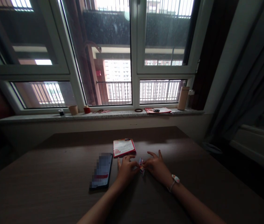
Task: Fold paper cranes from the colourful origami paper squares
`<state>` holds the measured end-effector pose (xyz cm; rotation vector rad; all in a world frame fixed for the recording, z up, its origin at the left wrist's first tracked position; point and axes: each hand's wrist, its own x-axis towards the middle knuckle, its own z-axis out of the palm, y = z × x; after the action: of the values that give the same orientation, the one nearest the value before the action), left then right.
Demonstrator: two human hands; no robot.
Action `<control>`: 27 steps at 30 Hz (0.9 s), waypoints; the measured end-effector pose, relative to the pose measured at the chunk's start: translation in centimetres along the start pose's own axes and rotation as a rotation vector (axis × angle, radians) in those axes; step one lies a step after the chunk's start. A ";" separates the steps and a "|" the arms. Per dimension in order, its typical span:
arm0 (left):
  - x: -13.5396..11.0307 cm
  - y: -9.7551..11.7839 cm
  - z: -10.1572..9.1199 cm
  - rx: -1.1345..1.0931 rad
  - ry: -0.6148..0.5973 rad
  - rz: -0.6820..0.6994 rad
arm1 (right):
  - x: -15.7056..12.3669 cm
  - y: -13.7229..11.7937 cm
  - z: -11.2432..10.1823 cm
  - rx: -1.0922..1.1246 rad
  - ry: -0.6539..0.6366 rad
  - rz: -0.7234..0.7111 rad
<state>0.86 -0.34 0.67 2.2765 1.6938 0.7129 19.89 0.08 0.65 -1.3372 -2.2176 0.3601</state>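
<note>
Between my two hands, just above the brown table (64, 174), is a small folded paper piece (141, 166) with white, red and purple colouring. My left hand (127, 169) pinches its left side between thumb and finger. On the other side, my right hand (157, 166) pinches it too, with some fingers raised and spread. The exact shape of the paper is too small to make out. Behind my left hand lies a stack of printed paper sheets (123, 147) with red edges. A phone (101, 171) rests flat to the left of that hand, its screen partly blurred.
Beyond the table runs a stone windowsill (122, 114). On it stand a paper cup (73, 109), a red spool-like item (86, 109), a dark ring (138, 110), scissors (156, 110) on papers, and a tan bottle (183, 98). A grey curtain (246, 71) hangs at the right.
</note>
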 end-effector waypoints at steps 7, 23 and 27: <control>-0.1 0.0 0.0 0.042 -0.001 0.026 | -0.1 -0.5 -0.4 -0.061 -0.025 -0.020; 0.0 -0.3 -0.3 0.066 -0.020 -0.022 | -0.1 -0.3 -0.8 -0.109 -0.041 -0.102; -0.1 -0.2 -0.1 0.051 0.000 -0.019 | -0.1 0.0 -0.5 -0.109 -0.036 -0.109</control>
<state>0.63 -0.42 0.63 2.2907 1.7505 0.6728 20.22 -0.04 0.97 -1.2679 -2.3584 0.2279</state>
